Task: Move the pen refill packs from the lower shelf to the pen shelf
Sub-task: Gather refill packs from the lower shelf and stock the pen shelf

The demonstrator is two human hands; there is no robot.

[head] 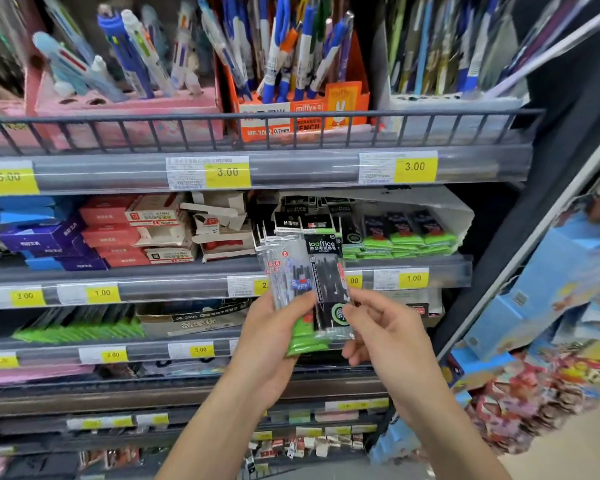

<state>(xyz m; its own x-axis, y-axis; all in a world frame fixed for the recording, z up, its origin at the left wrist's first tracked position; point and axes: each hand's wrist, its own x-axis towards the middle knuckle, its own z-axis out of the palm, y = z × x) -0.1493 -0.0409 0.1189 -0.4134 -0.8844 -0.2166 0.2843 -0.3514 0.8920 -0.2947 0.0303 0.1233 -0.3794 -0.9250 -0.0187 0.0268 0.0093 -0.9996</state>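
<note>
orange box (347,98) of pens (305,46) (upright), hands hold refill packs (312,271)

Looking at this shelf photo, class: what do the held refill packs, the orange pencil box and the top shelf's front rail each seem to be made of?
Refill packs: clear glossy plastic film, likely; contents show through and it glints, with a printed black header.
Orange pencil box: printed cardboard, matte, with folded flaps and cut edges.
Front rail: probably dark painted metal wire; thin straight bars, slight sheen.
</note>
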